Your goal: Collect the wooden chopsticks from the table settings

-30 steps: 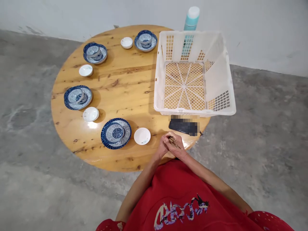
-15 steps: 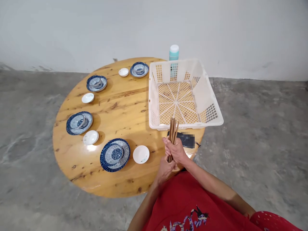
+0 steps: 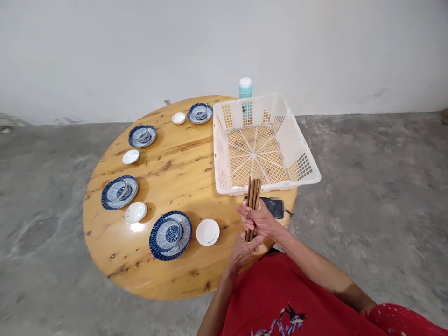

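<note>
My right hand (image 3: 259, 218) grips a bundle of several brown chopsticks (image 3: 254, 192), held upright over the near right edge of the round wooden table (image 3: 175, 158). My left hand (image 3: 244, 248) sits just below, its fingers closed around the lower ends of the chopsticks. A blue-patterned plate with a bowl on it (image 3: 170, 234) and a small white dish (image 3: 207, 232) lie just left of my hands. A dark phone (image 3: 273, 207) lies behind the chopsticks.
A white plastic basket (image 3: 224, 154) stands at the table's right side, with a teal bottle (image 3: 245, 88) behind it. Three more blue plates with bowls (image 3: 119, 192) (image 3: 142, 136) (image 3: 199, 113) and small white dishes (image 3: 136, 212) (image 3: 130, 156) (image 3: 178, 118) ring the table. Concrete floor surrounds it.
My hands went from clasped low at the table edge to holding the chopsticks upright. The view has tilted up and back, showing more wall.
</note>
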Demonstrator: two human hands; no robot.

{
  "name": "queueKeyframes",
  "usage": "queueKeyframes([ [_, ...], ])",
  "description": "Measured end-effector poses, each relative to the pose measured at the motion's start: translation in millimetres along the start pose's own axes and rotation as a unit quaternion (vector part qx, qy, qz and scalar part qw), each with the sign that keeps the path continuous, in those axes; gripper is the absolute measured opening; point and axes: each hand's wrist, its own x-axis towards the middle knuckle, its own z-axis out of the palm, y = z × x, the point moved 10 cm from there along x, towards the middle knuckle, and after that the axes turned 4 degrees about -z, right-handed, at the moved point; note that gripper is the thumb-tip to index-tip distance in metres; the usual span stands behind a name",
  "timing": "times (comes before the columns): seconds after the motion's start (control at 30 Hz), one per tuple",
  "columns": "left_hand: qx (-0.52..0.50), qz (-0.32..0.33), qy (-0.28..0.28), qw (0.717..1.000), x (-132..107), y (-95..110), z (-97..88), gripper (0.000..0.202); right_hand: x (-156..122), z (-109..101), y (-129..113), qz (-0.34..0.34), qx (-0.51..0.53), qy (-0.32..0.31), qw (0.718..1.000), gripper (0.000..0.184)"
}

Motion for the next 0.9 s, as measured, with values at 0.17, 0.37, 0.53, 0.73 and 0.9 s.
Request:
queueKeyframes([
  [0.17,-0.111,0.038,0.017,0.993,-1,4,-2.7,0.045,0,-9,-10,-0.046,-0.009,0.07,0.996,0.047],
  [0.37,-0.496,-0.007,0.056,0.866,1,2,-8.7,0.053,-2,-9,-25,-0.116,-0.054,0.119,0.985,0.043],
  [0.53,-0.567,-0.027,0.092,0.818,1,6,-16.2,0.046,-4,2,-21,-0.138,-0.077,0.091,0.983,0.043],
  [0.73,-0.575,-0.012,0.068,0.815,0,15,-13.9,0.049,-9,3,-20,-0.141,-0.088,0.085,0.982,0.042],
  [0.9,-0.565,0.0,0.061,0.823,1,18,-13.0,0.052,-9,3,-17,-0.128,-0.125,0.088,0.98,0.043],
])
